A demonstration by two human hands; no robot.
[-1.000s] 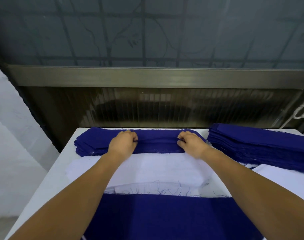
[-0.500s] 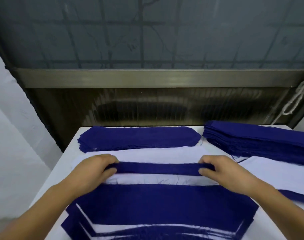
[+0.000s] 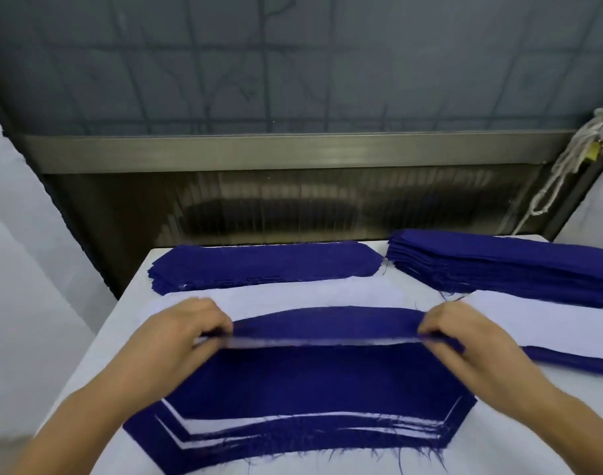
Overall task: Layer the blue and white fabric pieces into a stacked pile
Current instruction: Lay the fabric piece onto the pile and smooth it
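Observation:
I hold a blue fabric piece point(image 3: 327, 325) stretched between both hands, just above the near pile. My left hand point(image 3: 186, 332) pinches its left end and my right hand point(image 3: 457, 332) pinches its right end. A thin white edge shows along the held piece's near side. Below it lies the layered pile point(image 3: 320, 395), blue on top, with white and blue edges fanned out at its front. White fabric point(image 3: 293, 296) lies on the table behind the pile.
A flat stack of blue pieces point(image 3: 262, 269) lies at the table's far edge. A thicker blue stack point(image 3: 505, 265) sits at the far right, with white sheets point(image 3: 547, 320) in front of it. A dark wall panel stands behind the table point(image 3: 121, 323). Cord point(image 3: 560, 166) hangs at the right.
Both hands took a blue piece from the far stack and drew it toward me. It now hangs over the near pile, lower and closer than half a second ago.

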